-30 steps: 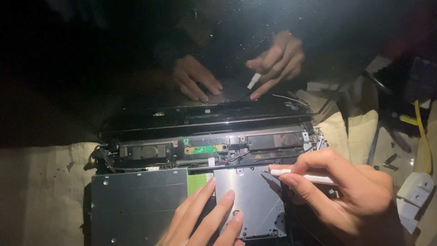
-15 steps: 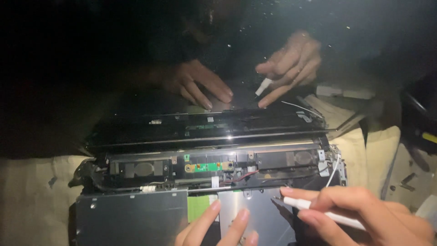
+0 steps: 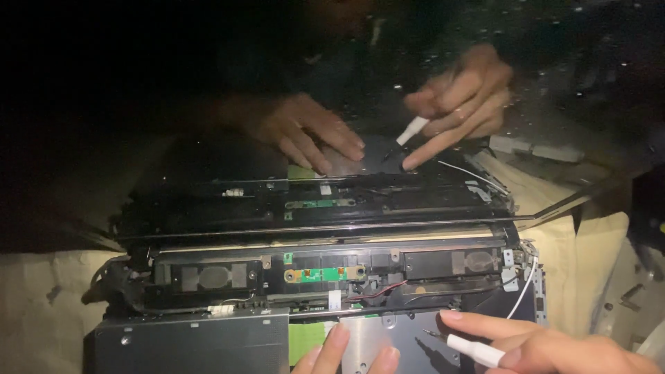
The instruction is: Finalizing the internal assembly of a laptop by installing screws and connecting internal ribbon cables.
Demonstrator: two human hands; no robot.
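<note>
Only two fingertips of the left hand (image 3: 346, 353) enter at the bottom edge; the palm and remaining fingers are cut off. The visible fingertips lie extended and flat on a bare metal plate (image 3: 409, 336) inside the opened laptop chassis (image 3: 325, 277). They grip nothing that can be seen; whether the rest of the hand is curled cannot be told.

The right hand (image 3: 554, 346) enters from the lower right, its wrist cut off by the frame edge. Thumb and fingers are closed around a small tool with a white handle (image 3: 474, 350). The thin dark tip of the tool points left and sits just above or on the metal plate; contact cannot be confirmed. The index finger extends along the upper side of the tool.

Just beyond the fingers, a small green circuit board (image 3: 325, 273) sits at the centre of the chassis, flanked by two dark speaker modules (image 3: 208, 277). A thin red wire (image 3: 384, 291) runs beside the board, and a white cable (image 3: 523, 291) runs down the right side.

The dark glossy screen panel (image 3: 332, 180) stands behind the chassis and mirrors both hands and the tool; these reflections are blurred. The upper frame is in near-total darkness. Pale cloth (image 3: 582, 256) lies under the unit.
</note>
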